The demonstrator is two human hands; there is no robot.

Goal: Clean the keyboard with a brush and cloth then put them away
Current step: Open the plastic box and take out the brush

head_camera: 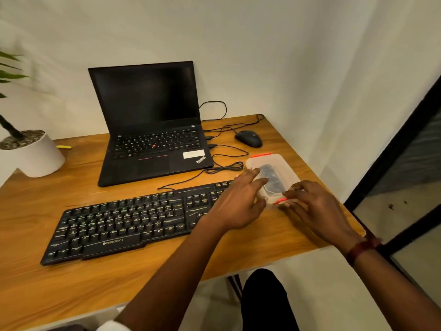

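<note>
Head view, start of the task. A black Zebronics keyboard (119, 223) lies across the wooden desk (71, 283), in front of an open ThinkPad laptop (152, 130) and not yet touched by any tool. Just beside its right end stands a clear lidded plastic container (285, 164) with a red clip (281, 200) at the near end, and dark contents (272, 180) show through the lid (probably the brush and cloth, though the blur does not allow this to be confirmed). The left hand (238, 204) rests straight fingers on the left side of the lid, holding nothing. The right hand (317, 206) has bent fingers at the near clip; whether they pinch it cannot be told.

Hazards, as judged from this layout: the container sits near the desk's right edge, so a hard pull on the clip with too little hold-down from the left hand could slide it off. A lid released suddenly could scatter the contents. The coiled cable (224, 167) just beside the container could snag it and drag at the mouse (248, 138).
</note>
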